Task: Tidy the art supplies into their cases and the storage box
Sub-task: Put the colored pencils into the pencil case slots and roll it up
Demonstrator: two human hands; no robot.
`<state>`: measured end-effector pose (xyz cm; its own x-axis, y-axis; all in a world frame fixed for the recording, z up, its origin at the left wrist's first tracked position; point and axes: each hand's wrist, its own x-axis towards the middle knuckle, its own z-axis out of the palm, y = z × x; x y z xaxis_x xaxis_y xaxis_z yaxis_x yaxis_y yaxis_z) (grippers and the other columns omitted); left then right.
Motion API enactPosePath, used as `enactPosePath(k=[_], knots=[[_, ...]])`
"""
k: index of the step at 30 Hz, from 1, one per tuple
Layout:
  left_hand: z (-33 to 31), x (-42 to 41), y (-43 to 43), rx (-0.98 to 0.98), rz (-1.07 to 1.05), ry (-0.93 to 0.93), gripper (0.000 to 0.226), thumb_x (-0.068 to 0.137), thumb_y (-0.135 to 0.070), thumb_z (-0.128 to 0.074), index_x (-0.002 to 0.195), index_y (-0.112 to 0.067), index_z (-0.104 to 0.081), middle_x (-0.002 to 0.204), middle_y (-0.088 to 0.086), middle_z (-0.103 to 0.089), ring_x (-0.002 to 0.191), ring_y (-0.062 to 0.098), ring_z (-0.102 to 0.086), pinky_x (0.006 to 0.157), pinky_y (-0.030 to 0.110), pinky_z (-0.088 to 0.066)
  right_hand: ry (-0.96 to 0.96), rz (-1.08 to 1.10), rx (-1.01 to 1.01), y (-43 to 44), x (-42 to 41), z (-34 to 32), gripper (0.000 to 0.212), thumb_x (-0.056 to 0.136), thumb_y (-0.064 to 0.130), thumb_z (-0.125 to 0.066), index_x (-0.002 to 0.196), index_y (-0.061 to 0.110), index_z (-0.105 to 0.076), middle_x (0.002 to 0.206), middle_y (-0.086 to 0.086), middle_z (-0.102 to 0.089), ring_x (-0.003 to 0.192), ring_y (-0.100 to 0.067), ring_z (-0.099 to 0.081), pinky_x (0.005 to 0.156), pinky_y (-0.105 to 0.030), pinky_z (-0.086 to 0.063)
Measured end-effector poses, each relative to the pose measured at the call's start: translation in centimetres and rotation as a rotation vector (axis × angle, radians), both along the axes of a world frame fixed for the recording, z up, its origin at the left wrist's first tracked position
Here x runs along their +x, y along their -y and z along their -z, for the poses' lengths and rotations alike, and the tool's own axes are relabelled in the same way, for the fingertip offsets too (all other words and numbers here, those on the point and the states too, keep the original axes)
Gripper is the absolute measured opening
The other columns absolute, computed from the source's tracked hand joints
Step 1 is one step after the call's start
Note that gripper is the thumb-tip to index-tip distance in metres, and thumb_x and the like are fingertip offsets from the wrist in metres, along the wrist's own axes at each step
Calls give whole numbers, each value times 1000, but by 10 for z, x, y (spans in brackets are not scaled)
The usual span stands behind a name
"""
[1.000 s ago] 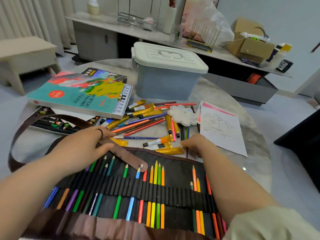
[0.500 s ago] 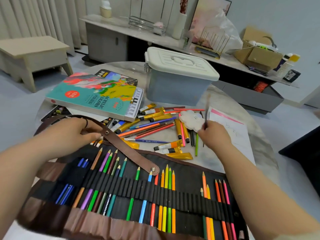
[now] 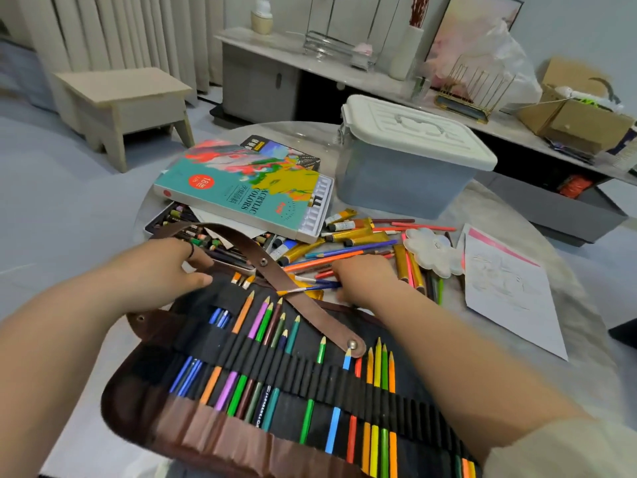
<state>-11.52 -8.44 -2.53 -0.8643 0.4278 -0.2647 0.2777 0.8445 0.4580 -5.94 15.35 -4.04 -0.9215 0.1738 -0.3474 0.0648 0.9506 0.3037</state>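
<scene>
Pencil roll (image 3: 310,377), likely soft and floppy, is pressed at its far edge by the loose-fingered left hand (image 3: 162,270), while the right hand (image 3: 365,281) pinches a light, stiff blue pencil (image 3: 320,288).

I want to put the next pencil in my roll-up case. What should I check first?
1. Black fabric roll-up pencil case lies open and flat: ok.
2. Empty loops left in it: ok, many are free.
3. Brown leather strap clear of the loops: not ok, it lies across the case.
4. Left hand steadies the case's top edge: ok.
5. Right hand has a firm grip on the blue pencil: cannot tell, its fingers are hidden.
6. White lid of the grey plastic storage box open: not ok, it is shut.
</scene>
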Motion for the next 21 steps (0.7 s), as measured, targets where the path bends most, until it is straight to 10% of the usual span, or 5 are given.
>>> enactPosePath(k=[11,14,17,21], knots=[[12,-6,-7,-25,68,11,49,90,-30,-56,136,-24,-42,139,2,-45,121,20,-49,99,29,-38,-161,-96,-16,-12,-2,-39,26,92,23,-43,117,16,-45,100,-8,-64,77,-26,-53,63,-29,-40],[19,-7,-12,-56,97,47,54,90,-30,-56,139,-23,-37,144,2,-36,129,20,-41,105,30,-35,-476,73,-464,-8,2,-62,4,91,16,-47,94,16,-50,79,-8,-59,71,-28,-54,63,-31,-41],[23,-6,-15,-76,93,61,58,89,-29,-57,141,-21,-33,146,3,-29,134,20,-34,108,29,-31,-730,400,-1270,12,-2,-59,28,91,2,-43,70,20,-41,56,-2,-45,40,-10,-47,43,-18,-37],[27,-6,-15,-34,-9,50,64,87,-27,-60,143,-20,-30,148,7,-29,132,23,-37,106,31,-32,-562,609,-1488,40,-17,-14,24,94,5,-40,72,15,-44,49,0,-51,28,-1,-39,34,-14,-31]])
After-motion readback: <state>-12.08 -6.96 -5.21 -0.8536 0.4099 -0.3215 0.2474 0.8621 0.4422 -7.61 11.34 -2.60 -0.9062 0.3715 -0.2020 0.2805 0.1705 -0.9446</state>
